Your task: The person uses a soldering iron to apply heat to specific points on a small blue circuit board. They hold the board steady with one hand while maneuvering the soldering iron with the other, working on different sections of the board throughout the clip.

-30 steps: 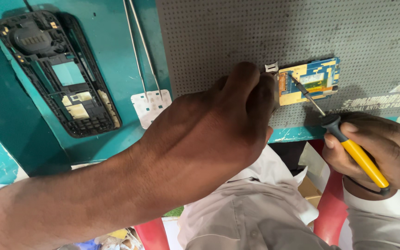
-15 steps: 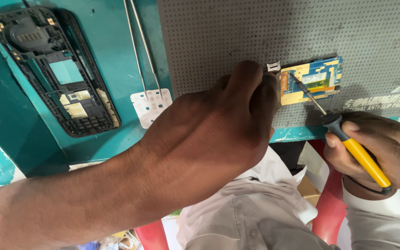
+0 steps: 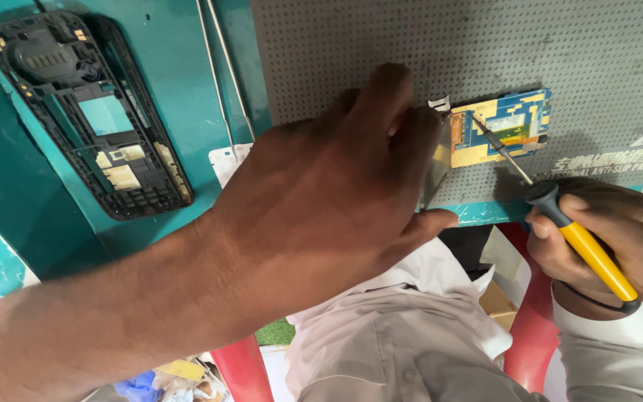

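My left hand reaches over the grey perforated mat. Its fingertips rest at the left edge of a small blue and yellow circuit board. A thin shiny metal plate stands on edge between its fingers and thumb. My right hand grips a screwdriver with a yellow handle and black collar. The shaft slants up and left, and its tip touches the board near the left side. A small white metal piece lies just above the board's left corner.
A black phone frame with its insides exposed lies on the teal bench at the left. Two thin metal rods and a small white part lie between it and the mat. A red chair and my white clothing are below.
The shiny metal plate now shows between my left fingers and thumb, where it was hidden before. The screwdriver tip has stayed on the board and both hands have barely shifted.
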